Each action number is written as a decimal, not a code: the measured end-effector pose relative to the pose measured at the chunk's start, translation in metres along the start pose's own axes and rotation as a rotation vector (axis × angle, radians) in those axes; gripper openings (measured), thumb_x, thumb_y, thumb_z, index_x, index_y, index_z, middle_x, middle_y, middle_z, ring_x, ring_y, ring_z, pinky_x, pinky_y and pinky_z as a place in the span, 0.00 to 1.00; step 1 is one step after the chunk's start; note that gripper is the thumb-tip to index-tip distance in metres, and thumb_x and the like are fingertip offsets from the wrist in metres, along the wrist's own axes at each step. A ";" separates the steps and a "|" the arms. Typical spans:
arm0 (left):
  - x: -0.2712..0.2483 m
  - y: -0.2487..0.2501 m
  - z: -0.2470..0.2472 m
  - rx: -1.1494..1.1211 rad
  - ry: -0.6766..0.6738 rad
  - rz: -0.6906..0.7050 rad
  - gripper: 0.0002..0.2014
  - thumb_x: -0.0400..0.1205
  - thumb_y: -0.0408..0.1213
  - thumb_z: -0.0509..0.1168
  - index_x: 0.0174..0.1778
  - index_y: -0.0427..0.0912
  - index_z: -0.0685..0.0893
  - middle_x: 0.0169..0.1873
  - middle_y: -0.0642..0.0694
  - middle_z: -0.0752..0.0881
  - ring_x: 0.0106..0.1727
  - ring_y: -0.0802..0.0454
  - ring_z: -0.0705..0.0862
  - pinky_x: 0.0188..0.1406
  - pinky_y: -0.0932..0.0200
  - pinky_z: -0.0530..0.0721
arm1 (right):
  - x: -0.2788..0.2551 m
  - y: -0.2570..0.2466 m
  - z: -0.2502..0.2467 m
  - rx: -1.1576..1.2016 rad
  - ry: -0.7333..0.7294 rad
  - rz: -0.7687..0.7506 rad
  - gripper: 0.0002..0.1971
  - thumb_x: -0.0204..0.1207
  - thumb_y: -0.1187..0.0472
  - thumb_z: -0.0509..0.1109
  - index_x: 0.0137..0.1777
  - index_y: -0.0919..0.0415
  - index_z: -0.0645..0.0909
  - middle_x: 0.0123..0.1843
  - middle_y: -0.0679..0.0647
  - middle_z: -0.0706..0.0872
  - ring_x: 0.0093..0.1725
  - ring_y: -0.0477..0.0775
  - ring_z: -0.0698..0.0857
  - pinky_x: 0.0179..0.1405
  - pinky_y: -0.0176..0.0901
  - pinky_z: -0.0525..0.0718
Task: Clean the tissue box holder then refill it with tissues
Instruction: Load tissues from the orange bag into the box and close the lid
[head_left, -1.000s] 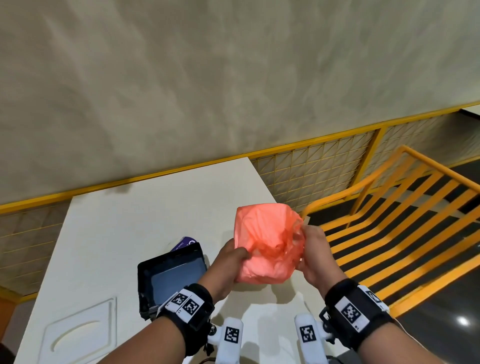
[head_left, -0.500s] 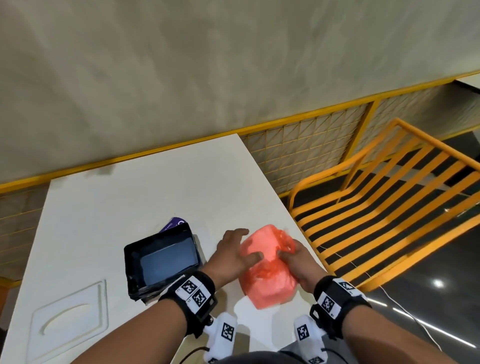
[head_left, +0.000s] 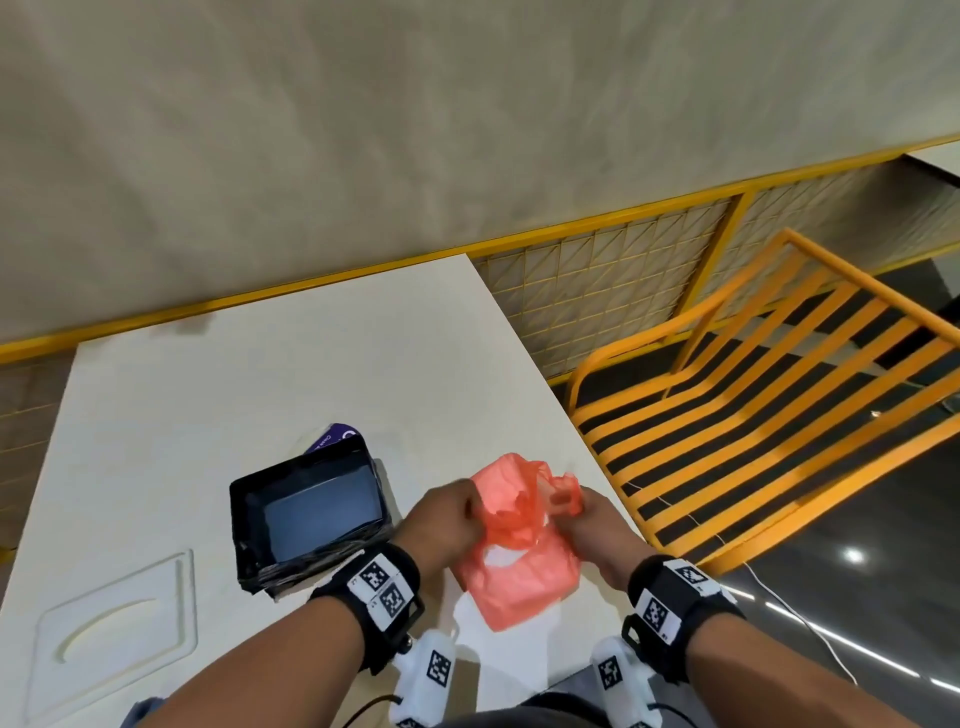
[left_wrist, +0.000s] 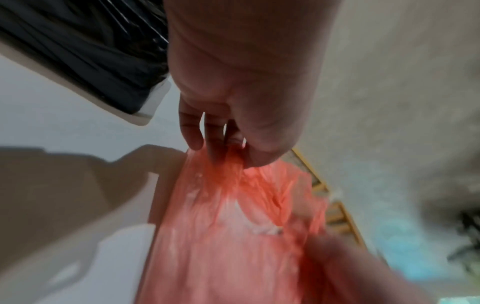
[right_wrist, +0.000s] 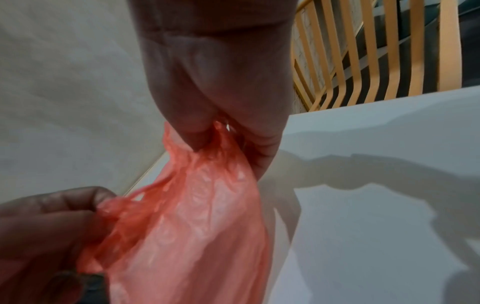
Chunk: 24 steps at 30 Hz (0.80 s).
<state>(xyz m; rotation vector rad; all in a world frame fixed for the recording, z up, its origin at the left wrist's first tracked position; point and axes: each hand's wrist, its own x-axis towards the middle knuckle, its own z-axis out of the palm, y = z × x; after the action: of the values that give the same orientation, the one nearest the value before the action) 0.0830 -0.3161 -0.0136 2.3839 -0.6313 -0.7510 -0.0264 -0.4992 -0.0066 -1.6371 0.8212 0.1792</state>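
My left hand (head_left: 447, 514) and right hand (head_left: 589, 525) each pinch the mouth of the orange bag (head_left: 519, 561) of tissues on the counter (head_left: 311, 374). The black tissue box holder (head_left: 311, 519) sits at nine o'clock, empty. I judge refilling barely begun.

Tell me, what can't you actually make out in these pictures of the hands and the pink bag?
- What the pink plastic bag contains: head view shows only something whitish through the film.
- Purple item: mostly hidden behind the black box; its print is too small.
- Left hand, right hand: fingertips buried in bunched plastic; the left wrist view is blurred.
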 end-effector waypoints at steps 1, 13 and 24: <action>0.001 -0.002 -0.006 -0.069 0.054 -0.054 0.05 0.75 0.34 0.61 0.40 0.48 0.80 0.40 0.53 0.86 0.43 0.54 0.85 0.44 0.55 0.85 | 0.002 0.002 -0.004 -0.079 0.069 -0.010 0.05 0.79 0.57 0.69 0.48 0.57 0.84 0.42 0.57 0.91 0.43 0.58 0.90 0.49 0.58 0.90; -0.004 0.047 -0.016 0.002 0.054 0.577 0.10 0.70 0.27 0.61 0.45 0.42 0.79 0.42 0.56 0.78 0.43 0.60 0.73 0.44 0.60 0.72 | -0.018 -0.009 0.024 -0.572 0.165 -0.623 0.10 0.70 0.63 0.70 0.48 0.51 0.75 0.44 0.46 0.81 0.43 0.47 0.79 0.40 0.46 0.80; 0.011 0.018 -0.013 0.351 0.053 0.109 0.06 0.80 0.40 0.60 0.51 0.47 0.76 0.50 0.44 0.85 0.52 0.39 0.86 0.47 0.49 0.84 | -0.019 0.006 0.030 -1.345 -0.104 -0.639 0.11 0.74 0.64 0.63 0.53 0.52 0.80 0.48 0.54 0.86 0.48 0.63 0.84 0.44 0.52 0.68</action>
<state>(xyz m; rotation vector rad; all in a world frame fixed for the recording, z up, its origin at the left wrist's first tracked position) 0.0944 -0.3304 0.0025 2.6469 -0.9270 -0.5646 -0.0343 -0.4639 -0.0086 -3.0122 -0.0636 0.4003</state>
